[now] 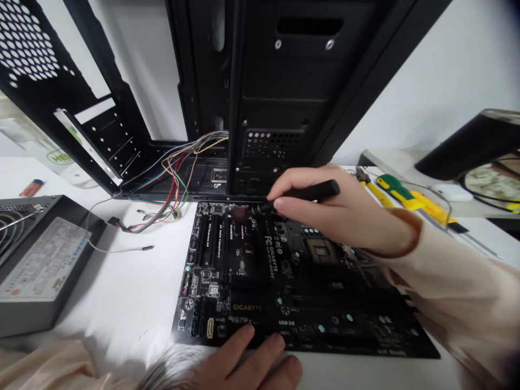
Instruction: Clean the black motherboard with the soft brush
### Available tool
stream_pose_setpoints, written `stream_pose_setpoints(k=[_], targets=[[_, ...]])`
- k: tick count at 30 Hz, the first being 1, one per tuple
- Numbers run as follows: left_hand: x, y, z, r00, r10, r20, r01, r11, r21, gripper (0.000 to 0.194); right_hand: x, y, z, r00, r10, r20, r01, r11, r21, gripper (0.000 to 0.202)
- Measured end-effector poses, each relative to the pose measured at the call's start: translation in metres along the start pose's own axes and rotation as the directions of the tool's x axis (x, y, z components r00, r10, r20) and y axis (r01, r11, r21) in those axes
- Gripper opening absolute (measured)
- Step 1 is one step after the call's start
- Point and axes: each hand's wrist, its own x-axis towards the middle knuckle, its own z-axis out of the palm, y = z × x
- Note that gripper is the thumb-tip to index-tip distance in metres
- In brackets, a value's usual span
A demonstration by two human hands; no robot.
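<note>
A black Gigabyte motherboard (pixel 252 292) lies flat on the white table. My right hand (pixel 320 208) is closed around the black handle of a small brush (pixel 312 191). The brush's reddish-brown head, slightly blurred, is at the board's far side, near the long black expansion slots (pixel 209 244); whether it touches the surface I cannot tell. At the board's near edge rests my left hand (pixel 255 360), fingers stretched out and a little apart, the tips on the edge by the Gigabyte lettering. The CPU socket (pixel 319 251) shows below my right hand.
Right behind the board stands an open black computer case (pixel 280 81), with thin coloured wires (pixel 174 179) hanging from it. A power supply (pixel 44 265) sits at left, near a lighter (pixel 31 187). Pliers (pixel 374 189) and a green-yellow screwdriver (pixel 396 189) lie at right, by a black stand (pixel 467 146).
</note>
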Motion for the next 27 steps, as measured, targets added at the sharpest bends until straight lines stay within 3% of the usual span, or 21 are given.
stream_pose_setpoints(k=[2, 7, 11, 15, 19, 24, 27], targets=[[0.000, 0.000, 0.000, 1.000, 0.014, 0.017, -0.013, 1.000, -0.010, 0.035, 0.000, 0.001, 0.001, 0.999, 0.006, 0.045, -0.005, 0.999, -0.036, 0.018], [-0.001, -0.003, -0.002, 1.000, 0.023, 0.007, -0.023, 1.000, -0.004, 0.033, 0.000, 0.009, 0.002, 0.995, -0.081, -0.065, 0.071, 0.988, -0.138, 0.015], [0.000, -0.004, -0.002, 0.998, 0.057, 0.020, -0.057, 0.998, 0.026, 0.032, 0.001, 0.009, -0.003, 0.996, 0.028, 0.090, -0.015, 0.989, -0.145, 0.018], [0.001, -0.005, -0.003, 0.999, 0.037, 0.010, -0.037, 0.999, 0.015, 0.033, 0.001, 0.008, -0.007, 0.998, 0.063, 0.001, -0.061, 0.973, -0.223, 0.020], [0.001, -0.005, -0.003, 0.999, 0.036, 0.012, -0.036, 0.999, 0.009, 0.032, 0.001, 0.008, -0.008, 0.993, 0.057, 0.103, -0.031, 0.970, -0.241, 0.022], [-0.001, -0.003, -0.001, 0.999, 0.038, 0.032, -0.038, 0.999, 0.015, 0.027, 0.001, 0.007, -0.013, 0.996, 0.090, 0.001, -0.085, 0.949, -0.304, 0.021], [0.000, -0.003, 0.000, 0.999, 0.029, 0.014, -0.029, 0.999, 0.013, 0.026, 0.000, 0.006, -0.018, 0.993, 0.075, 0.087, -0.047, 0.955, -0.292, 0.022]])
